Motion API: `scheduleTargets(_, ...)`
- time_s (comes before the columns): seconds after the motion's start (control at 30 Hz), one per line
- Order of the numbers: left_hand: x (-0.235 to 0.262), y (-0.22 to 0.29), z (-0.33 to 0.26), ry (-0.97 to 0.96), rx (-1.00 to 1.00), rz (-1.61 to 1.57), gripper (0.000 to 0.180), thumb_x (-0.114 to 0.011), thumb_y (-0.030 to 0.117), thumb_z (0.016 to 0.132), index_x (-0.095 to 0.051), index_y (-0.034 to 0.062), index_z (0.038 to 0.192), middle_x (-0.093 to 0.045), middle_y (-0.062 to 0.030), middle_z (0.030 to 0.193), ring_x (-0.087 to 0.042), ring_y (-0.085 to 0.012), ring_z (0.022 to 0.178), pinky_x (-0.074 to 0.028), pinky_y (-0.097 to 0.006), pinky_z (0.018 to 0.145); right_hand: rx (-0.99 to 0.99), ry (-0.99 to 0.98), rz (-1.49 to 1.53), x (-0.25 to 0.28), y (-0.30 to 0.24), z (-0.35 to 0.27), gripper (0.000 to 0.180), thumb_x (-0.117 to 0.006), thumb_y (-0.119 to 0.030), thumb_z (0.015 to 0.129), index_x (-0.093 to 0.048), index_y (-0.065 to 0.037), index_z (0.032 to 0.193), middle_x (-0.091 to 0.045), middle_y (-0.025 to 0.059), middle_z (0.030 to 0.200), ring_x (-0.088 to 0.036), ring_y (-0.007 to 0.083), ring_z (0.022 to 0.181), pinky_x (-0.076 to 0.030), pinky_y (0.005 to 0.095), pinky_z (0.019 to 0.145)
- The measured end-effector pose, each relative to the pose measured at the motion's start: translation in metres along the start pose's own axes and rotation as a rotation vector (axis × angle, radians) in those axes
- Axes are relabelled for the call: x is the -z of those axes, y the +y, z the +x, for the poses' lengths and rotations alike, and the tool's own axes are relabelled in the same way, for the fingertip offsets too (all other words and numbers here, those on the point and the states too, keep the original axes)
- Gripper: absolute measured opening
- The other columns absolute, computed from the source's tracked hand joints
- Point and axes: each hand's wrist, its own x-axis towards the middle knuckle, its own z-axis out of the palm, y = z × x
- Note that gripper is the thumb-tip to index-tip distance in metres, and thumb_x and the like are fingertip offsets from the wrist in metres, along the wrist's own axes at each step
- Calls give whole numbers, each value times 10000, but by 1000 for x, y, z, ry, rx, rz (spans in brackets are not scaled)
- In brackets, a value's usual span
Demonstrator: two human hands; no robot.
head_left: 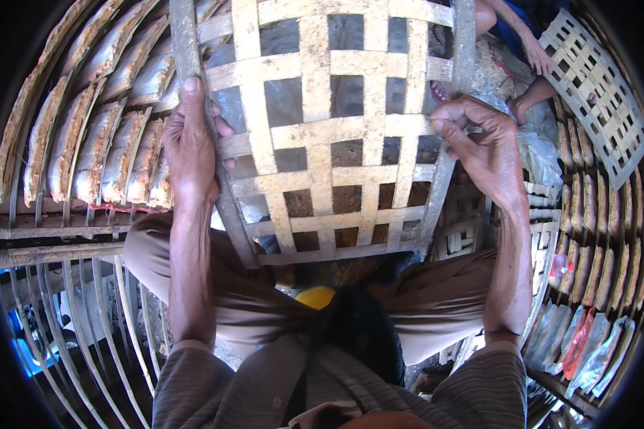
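Observation:
A woven bamboo tray with an open lattice and wooden side rails is held up in front of me, above my crossed legs. My left hand grips its left rail, thumb on the near face and fingers curled behind. At the opposite rail, my right hand pinches the edge between thumb and bent fingers. Through the gaps I see greyish plastic and dark brown patches, too broken up to name.
Overlapping brown-edged, pale pieces lie in rows at left, with similar rows at right. Another person's hand touches a second woven tray. Plastic bags hang lower right. A slatted bamboo frame stands lower left.

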Motion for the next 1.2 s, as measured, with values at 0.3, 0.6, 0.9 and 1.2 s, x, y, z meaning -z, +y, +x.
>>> scheduleTargets(0.3, -3, -4, -5, 7, -38, -44, 542, -594, 622, 1025, -661, 108, 862, -583, 11, 631, -519, -63, 497, -406, -245, 362, -156, 4, 53, -9, -6, -1, 54, -728, -57, 971, -771, -57, 1003, -692, -31, 820, -495, 44, 668, -447, 233, 653)
scheduleTargets(0.6, 3, -9, -3, -38, -91, -42, 577, -588, 652, 1012, -662, 90, 908, -577, 2, 681, -540, -77, 506, -437, -243, 380, -106, -2, 50, -6, 2, 1, 78, -742, -111, 983, -769, -43, 1009, -668, -31, 730, -569, 32, 653, -439, 219, 620)
scheduleTargets(0.9, 15, -10, 11, 57, 17, -75, 543, -593, 671, 1003, -662, 133, 1004, -572, 32, 733, -565, -63, 618, -440, -251, 455, -100, 153, -32, 11, -4, 6, 314, -809, -179, 945, -708, -23, 1199, -730, 49, 1048, -659, 118, 900, -543, 291, 770)
scheduleTargets(1.2, 17, -7, 12, 62, -2, -139, 534, -581, 629, 1028, -646, 103, 964, -588, 4, 742, -562, -70, 573, -458, -231, 404, -178, -128, 57, -1, 8, 3, 597, -766, -19, 934, -506, -6, 1472, -694, 119, 1264, -656, 201, 1167, -584, 370, 951)
